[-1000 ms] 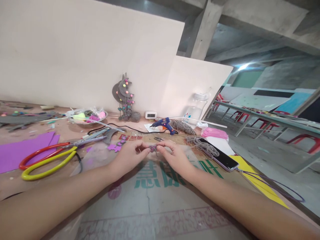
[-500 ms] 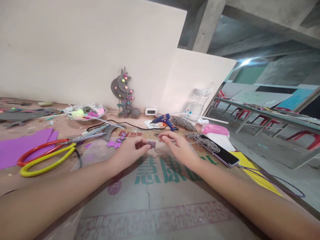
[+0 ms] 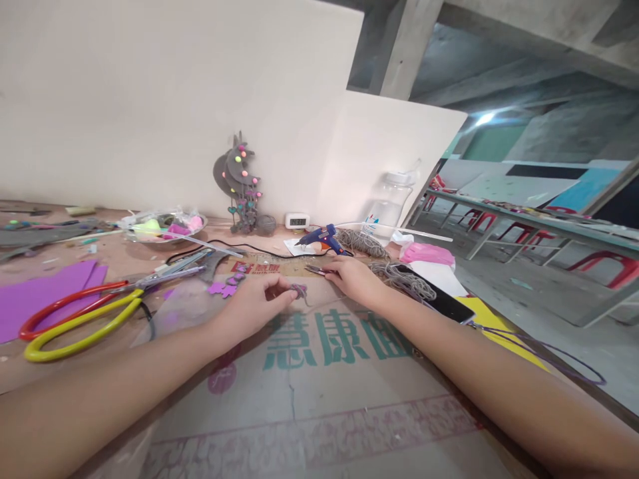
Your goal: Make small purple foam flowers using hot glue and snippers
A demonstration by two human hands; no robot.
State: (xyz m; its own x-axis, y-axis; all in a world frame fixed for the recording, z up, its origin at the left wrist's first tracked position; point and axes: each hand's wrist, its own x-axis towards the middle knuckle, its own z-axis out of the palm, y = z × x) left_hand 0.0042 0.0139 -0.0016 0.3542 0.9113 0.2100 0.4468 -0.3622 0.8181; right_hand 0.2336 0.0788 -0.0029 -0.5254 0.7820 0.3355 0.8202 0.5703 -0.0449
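My left hand (image 3: pixel 262 299) pinches a small purple piece wound with grey yarn (image 3: pixel 299 290), a loose yarn end hanging from it. Over to the right, my right hand (image 3: pixel 352 278) has its fingers on a small pointed metal tool (image 3: pixel 315 269) lying on the cardboard; its kind is too small to make out. Purple cut-out shapes (image 3: pixel 223 289) lie just beyond my left wrist, one wound with grey yarn. Both hands are above a printed cardboard sheet (image 3: pixel 319 386).
Large scissors (image 3: pixel 82 332) with red and yellow handles lie left, beside purple sheets (image 3: pixel 50 293). Behind are a bowl (image 3: pixel 164 229), a grey moon decoration (image 3: pixel 239 179), a timer (image 3: pixel 297 221) and a blue glue gun (image 3: pixel 324 238). Grey yarn (image 3: pixel 407 283) partly covers a phone (image 3: pixel 449 306) at right.
My right hand has moved forward onto the small metal tool, which lay beyond its fingertips before. My left hand keeps its pinch on the yarn-wound piece. The view has shifted slightly.
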